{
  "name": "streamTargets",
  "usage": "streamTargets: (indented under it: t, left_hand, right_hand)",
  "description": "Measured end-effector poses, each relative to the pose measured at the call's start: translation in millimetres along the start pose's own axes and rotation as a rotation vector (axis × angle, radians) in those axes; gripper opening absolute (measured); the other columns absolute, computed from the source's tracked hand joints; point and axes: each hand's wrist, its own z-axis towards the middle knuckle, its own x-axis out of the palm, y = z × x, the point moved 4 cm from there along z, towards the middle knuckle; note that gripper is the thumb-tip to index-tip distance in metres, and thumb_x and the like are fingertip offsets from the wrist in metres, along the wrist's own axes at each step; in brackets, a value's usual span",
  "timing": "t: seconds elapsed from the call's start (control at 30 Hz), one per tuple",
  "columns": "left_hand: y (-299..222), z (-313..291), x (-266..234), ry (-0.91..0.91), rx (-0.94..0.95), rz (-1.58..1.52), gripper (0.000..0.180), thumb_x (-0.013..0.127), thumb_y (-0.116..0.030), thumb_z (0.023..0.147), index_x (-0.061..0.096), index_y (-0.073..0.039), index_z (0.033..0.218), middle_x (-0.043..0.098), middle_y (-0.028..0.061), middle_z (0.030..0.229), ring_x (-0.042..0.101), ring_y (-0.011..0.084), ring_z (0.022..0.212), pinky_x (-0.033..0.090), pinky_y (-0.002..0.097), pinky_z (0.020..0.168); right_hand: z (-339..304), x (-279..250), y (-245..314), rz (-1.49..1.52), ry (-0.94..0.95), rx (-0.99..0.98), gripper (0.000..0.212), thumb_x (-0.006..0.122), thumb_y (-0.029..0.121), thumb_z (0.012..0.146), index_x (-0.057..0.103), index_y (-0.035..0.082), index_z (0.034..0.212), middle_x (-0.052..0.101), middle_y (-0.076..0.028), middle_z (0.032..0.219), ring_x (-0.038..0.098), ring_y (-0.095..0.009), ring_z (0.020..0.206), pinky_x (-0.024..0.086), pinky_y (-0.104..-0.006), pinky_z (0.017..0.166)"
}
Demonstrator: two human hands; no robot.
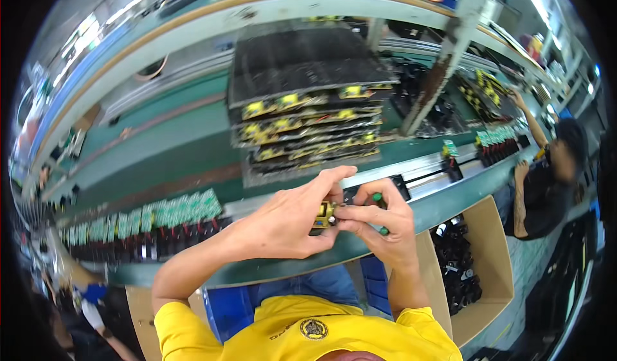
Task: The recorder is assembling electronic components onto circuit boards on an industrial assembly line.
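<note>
Circuit boards (154,218), green and set in a long row, stand at the left of the frame, with red wires and black housings (138,248) just below them. In the lower left corner I can see another worker's white-gloved hand (92,316).

Toward the middle, a tall stack of black trays (302,72) fills the upper centre, yellow components (255,108) showing between its layers. Below it, near the centre of the frame, the person in the yellow shirt (321,335) has a small circuit board (324,214) raised over the near edge of the bench. The left hand (286,223) grasps it, fingers curled around its left side. The right hand (393,232) has thumb and forefinger pinched together at the board's right edge; I cannot tell what lies between those tips. A green-ended item (378,197), mostly hidden, is tucked in the same hand.

Further right, a cardboard box (496,252) holds black parts (455,258), and a co-worker in black (546,200) reaches toward the upper right of the bench (456,196).
</note>
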Motion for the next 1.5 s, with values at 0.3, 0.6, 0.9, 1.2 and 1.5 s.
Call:
streamTargets:
  t: [0.3,0.6,0.9,1.2,1.5]
  left_hand:
    - [48,-85,27,-0.181,0.172,-0.352,0.050,0.079,-0.001,0.091,0.061,0.000,0.138,0.072,0.0145,0.122,0.067,0.0224,0.099,0.055,0.0326,0.088]
    - [53,-88,18,-0.455,0.237,-0.178,0.014,0.076,0.001,0.096,0.073,0.000,0.110,0.076,0.0107,0.107,0.068,0.0234,0.090,0.055,0.0340,0.084]
    - [118,-58,-18,-0.262,-0.187,0.077,0.010,0.079,-0.006,0.094,0.076,0.002,0.098,0.078,0.0103,0.095,0.069,0.0250,0.080,0.056,0.0362,0.079]
    - [147,-35,-7,-0.282,-0.230,0.119,0.011,0.080,-0.007,0.092,0.076,0.003,0.095,0.079,0.0102,0.095,0.068,0.0258,0.079,0.057,0.0366,0.079]
    - [149,-33,-11,-0.263,-0.265,0.139,0.006,0.079,-0.004,0.095,0.078,0.000,0.099,0.080,0.0054,0.095,0.067,0.0170,0.084,0.054,0.0296,0.083]
  right_hand:
    - [-22,78,4,0.467,-0.125,0.075,0.021,0.094,0.006,0.087,0.087,0.006,0.107,0.067,-0.004,0.112,0.060,-0.016,0.097,0.050,-0.0313,0.079]
    - [-34,91,1,0.642,-0.133,0.342,0.019,0.092,0.016,0.094,0.088,0.007,0.110,0.068,-0.004,0.114,0.060,-0.016,0.093,0.049,-0.0293,0.077]
    - [-44,107,-30,-0.516,0.069,0.073,0.025,0.095,0.023,0.087,0.090,0.013,0.110,0.068,-0.003,0.114,0.060,-0.021,0.089,0.052,-0.0346,0.075]
    - [-46,127,-52,-0.708,0.114,0.000,0.023,0.094,0.021,0.086,0.090,0.014,0.107,0.068,-0.003,0.114,0.060,-0.023,0.093,0.053,-0.0369,0.079]
    - [-49,128,-54,-0.671,0.090,0.012,0.021,0.095,0.020,0.085,0.089,0.014,0.105,0.067,-0.003,0.114,0.059,-0.023,0.093,0.052,-0.0368,0.079]
